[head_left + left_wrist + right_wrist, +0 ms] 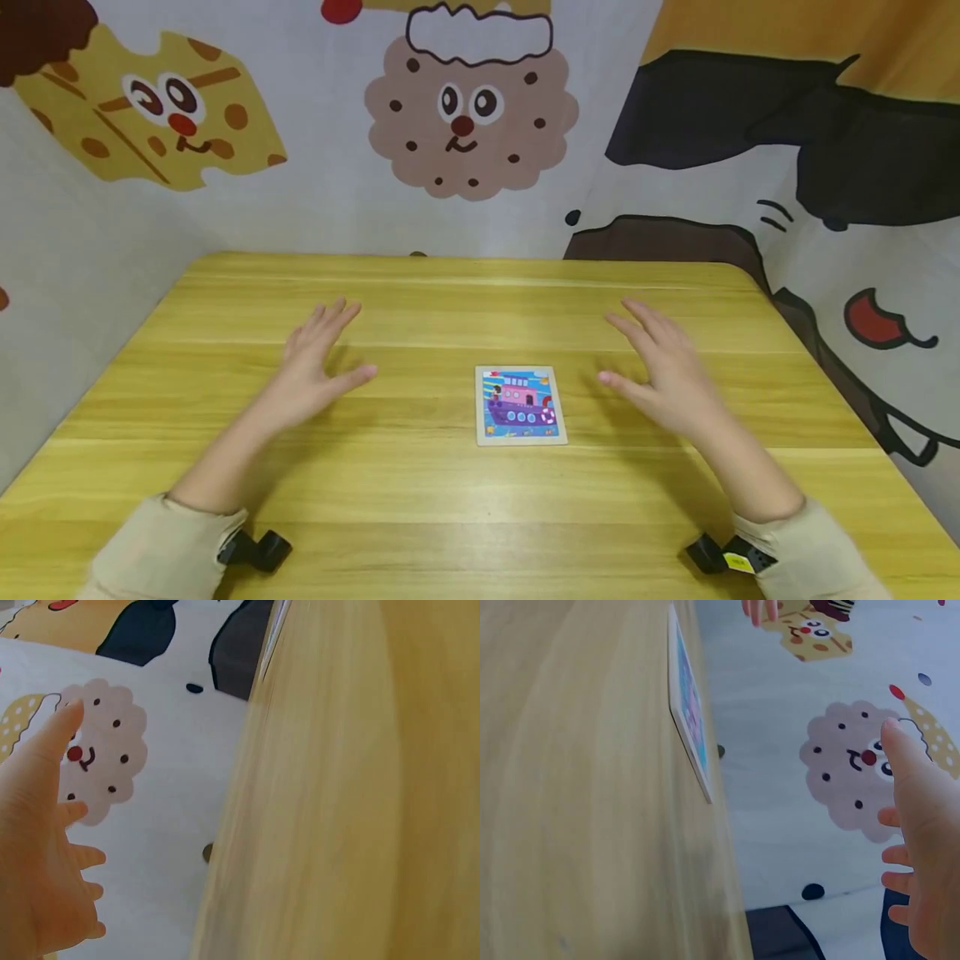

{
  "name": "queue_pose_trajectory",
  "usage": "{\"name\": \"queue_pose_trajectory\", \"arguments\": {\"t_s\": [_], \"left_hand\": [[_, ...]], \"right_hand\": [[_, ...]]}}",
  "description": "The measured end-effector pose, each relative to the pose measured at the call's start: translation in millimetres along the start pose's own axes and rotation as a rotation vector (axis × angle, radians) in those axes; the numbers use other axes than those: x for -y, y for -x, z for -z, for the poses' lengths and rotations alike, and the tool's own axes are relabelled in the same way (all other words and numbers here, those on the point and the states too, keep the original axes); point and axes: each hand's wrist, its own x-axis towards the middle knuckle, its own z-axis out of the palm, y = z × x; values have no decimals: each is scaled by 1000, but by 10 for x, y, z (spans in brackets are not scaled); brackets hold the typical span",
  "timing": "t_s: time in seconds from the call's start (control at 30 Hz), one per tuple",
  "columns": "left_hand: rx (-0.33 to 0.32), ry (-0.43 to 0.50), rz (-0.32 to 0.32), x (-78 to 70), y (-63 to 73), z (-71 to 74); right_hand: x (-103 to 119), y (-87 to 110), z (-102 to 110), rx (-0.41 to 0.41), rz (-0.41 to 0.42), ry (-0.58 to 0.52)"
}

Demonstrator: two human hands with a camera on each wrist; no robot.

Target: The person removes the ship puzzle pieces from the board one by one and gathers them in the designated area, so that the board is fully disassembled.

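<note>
A square picture board [521,406] with a pale border lies flat on the wooden table [390,492], showing a pink and purple ship on blue. My left hand [311,371] hovers to its left, fingers spread and thumb pointing inward, holding nothing. On the other side my right hand [663,375] mirrors it, also with fingers apart and nothing held. In the right wrist view the board [688,705] appears edge-on as a thin slab, apart from the right hand [926,832]. The left wrist view has the left hand [45,832] above the table surface [337,780], thumb up.
Behind the table hangs a white cloth [315,217] printed with a cartoon cookie, cheese and a dark-patched animal. A black wrist device [255,550] sits at the left sleeve [165,542], and another device [727,554] at the right sleeve [806,550].
</note>
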Motion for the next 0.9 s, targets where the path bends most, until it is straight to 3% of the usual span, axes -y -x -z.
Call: {"name": "queue_pose_trajectory", "arguments": {"t_s": [0.43,0.63,0.9], "left_hand": [[90,16,-30,-172,-112,-353],[133,-16,-67,-232,-173,-515],[190,25,-90,-281,-220,-712]], "right_hand": [[142,-101,-253,-26,102,-157],[194,-166,-344,15,120,-226],[246,-240,-482,66,132,-313]]}}
